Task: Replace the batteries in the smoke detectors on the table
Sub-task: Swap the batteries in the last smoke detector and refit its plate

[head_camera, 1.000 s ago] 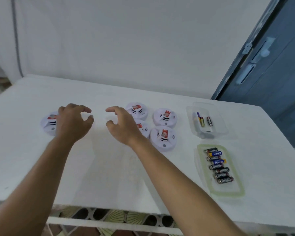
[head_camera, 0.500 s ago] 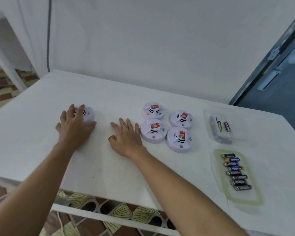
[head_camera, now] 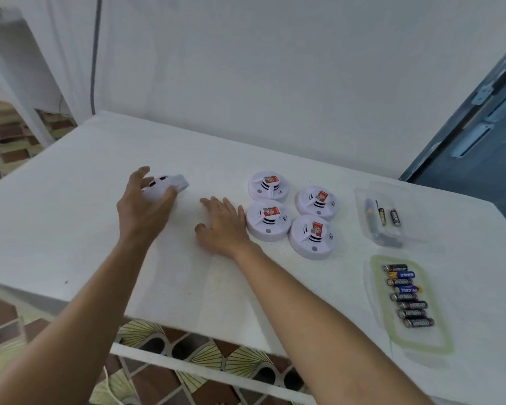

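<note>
Left hand point(head_camera: 145, 206) grasps a lone smoke detector point(head_camera: 165, 187), with fingers and thumb curled round its rim. The unit is tipped up on edge over the left-centre of the table point(head_camera: 70, 214). It's blurred, so it's unclear which face points at the camera or whether its low edge touches the top.

Right hand point(head_camera: 222, 226) is released: palm down, fingers straight, flat on the table between the lone unit and a cluster of four detectors point(head_camera: 268, 219). Its little finger sits just beside the near-left one; contact can't be resolved.

The four lie face up in a two-by-two block, packed close, each with a red label.

Right of the cluster is a clear tub point(head_camera: 406, 229) holding two small cells point(head_camera: 395, 217) and a blurred, unidentifiable item. Nearer the front edge is a green-rimmed tray point(head_camera: 415, 337) with eight batteries point(head_camera: 408, 295) lying side by side in one row.

A blue door point(head_camera: 479, 159) stands at far right behind the table.
</note>
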Demonstrator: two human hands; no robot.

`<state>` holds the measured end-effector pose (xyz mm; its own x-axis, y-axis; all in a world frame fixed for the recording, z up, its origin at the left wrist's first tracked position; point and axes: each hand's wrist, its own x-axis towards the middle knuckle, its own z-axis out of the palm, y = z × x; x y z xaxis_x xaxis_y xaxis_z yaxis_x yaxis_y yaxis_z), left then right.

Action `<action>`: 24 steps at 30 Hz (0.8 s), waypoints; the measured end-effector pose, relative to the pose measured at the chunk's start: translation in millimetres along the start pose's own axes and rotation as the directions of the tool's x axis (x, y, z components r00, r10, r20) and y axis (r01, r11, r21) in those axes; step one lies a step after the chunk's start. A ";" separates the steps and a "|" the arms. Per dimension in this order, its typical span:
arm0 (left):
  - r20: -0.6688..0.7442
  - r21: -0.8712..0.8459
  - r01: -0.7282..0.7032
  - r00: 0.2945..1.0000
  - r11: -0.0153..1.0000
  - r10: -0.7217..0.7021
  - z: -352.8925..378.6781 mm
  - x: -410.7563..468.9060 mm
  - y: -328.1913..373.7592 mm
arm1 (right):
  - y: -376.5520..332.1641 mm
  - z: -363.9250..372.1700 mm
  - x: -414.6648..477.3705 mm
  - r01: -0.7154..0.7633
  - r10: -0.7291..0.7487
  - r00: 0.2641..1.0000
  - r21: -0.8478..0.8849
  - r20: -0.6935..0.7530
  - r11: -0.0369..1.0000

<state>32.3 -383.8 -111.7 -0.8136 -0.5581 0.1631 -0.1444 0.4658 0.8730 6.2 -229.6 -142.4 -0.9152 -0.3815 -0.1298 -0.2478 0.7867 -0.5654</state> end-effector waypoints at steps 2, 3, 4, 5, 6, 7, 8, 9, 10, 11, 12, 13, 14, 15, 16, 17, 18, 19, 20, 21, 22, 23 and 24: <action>0.001 -0.140 0.090 0.996 0.986 -0.091 2.7 -9.0 8.5 | -0.8 -7.8 -0.3 -0.037 0.041 0.999 0.180 -0.022 0.983; 0.023 -0.224 0.148 0.989 0.963 -0.147 4.5 -12.1 11.9 | -1.1 -12.0 -0.7 -0.069 0.083 0.996 0.308 -0.033 0.949; 0.061 -0.323 0.215 0.977 0.922 -0.206 6.9 -15.4 16.0 | -1.9 -16.0 -2.1 -0.105 0.139 0.989 0.451 -0.043 0.887; 0.110 -0.414 0.275 0.962 0.868 -0.252 9.2 -18.7 19.5 | -3.7 -19.6 -3.3 -0.133 0.194 0.980 0.587 -0.042 0.799; 0.162 -0.483 0.318 0.948 0.816 -0.274 11.4 -23.0 23.5 | -5.1 -24.0 -4.5 -0.148 0.244 0.969 0.698 -0.040 0.701; 0.207 -0.531 0.347 0.938 0.773 -0.278 12.9 -26.7 25.9 | -6.2 -28.2 -4.9 -0.146 0.273 0.961 0.775 -0.035 0.615; 0.243 -0.561 0.365 0.931 0.743 -0.273 14.6 -30.9 28.3 | -6.4 -33.6 -6.8 -0.134 0.282 0.959 0.830 -0.029 0.541; 0.273 -0.579 0.376 0.925 0.723 -0.263 15.9 -34.7 30.1 | -6.2 -38.9 -8.5 -0.118 0.277 0.961 0.872 -0.021 0.474; 0.296 -0.587 0.384 0.921 0.712 -0.253 17.5 -38.5 32.5 | -5.8 -45.7 -12.0 -0.104 0.261 0.965 0.899 -0.011 0.425; 0.311 -0.589 0.387 0.919 0.709 -0.243 19.5 -41.5 33.6 | -4.0 -50.5 -13.8 -0.093 0.245 0.970 0.917 -0.005 0.387; 0.325 -0.582 0.390 0.916 0.714 -0.235 22.2 -44.8 36.2 | -1.0 -54.7 -16.5 -0.088 0.240 0.971 0.929 -0.001 0.361; 0.341 -0.569 0.388 0.914 0.725 -0.222 24.8 -47.4 38.6 | 2.0 -57.2 -19.0 -0.098 0.247 0.969 0.938 0.013 0.333; 0.360 -0.558 0.375 0.913 0.740 -0.192 27.7 -50.0 40.9 | 2.9 -59.8 -22.5 -0.120 0.260 0.965 0.947 0.040 0.299; 0.380 -0.549 0.349 0.913 0.759 -0.145 31.4 -53.3 43.9 | 6.4 -61.4 -25.3 -0.141 0.272 0.960 0.954 0.066 0.266; 0.396 -0.531 0.314 0.913 0.787 -0.097 35.1 -56.4 47.2 | 10.0 -63.3 -28.5 -0.157 0.269 0.959 0.958 0.090 0.240; 0.405 -0.499 0.269 0.913 0.824 -0.053 39.8 -59.4 50.4 | 14.4 -65.3 -32.9 -0.163 0.247 0.963 0.963 0.108 0.216; 0.405 -0.456 0.227 0.914 0.861 -0.027 43.9 -61.9 54.0 | 17.7 -68.7 -39.0 -0.173 0.218 0.967 0.965 0.129 0.196; 0.404 -0.411 0.190 0.915 0.892 -0.009 47.8 -64.6 57.3 | 22.1 -71.6 -44.8 -0.173 0.174 0.974 0.973 0.146 0.154; 0.403 -0.376 0.157 0.915 0.913 0.008 52.0 -68.3 61.6 | 27.2 -75.7 -52.0 -0.174 0.129 0.979 0.979 0.160 0.108; 0.404 -0.355 0.132 0.914 0.925 0.025 55.2 -72.5 65.6 | 31.1 -79.9 -59.4 -0.170 0.088 0.982 0.984 0.165 0.057; 0.408 -0.344 0.118 0.912 0.932 0.035 57.9 -77.4 70.4 | 35.6 -83.6 -66.1 -0.159 0.072 0.985 0.987 0.158 0.011; 0.408 -0.332 0.103 0.912 0.938 0.044 60.6 -83.5 77.6 | 41.2 -87.4 -71.3 -0.140 0.080 0.987 0.990 0.141 -0.026; 0.401 -0.311 0.079 0.915 0.947 0.055 62.8 -88.4 83.7 | 44.5 -92.0 -76.9 -0.119 0.093 0.988 0.991 0.124 -0.058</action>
<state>56.7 -252.3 -81.9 -0.9777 -0.2095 0.0135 -0.0258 0.1840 0.9826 36.3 -120.6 -82.7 -0.8879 -0.3635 -0.2818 0.4380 -0.4811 -0.7595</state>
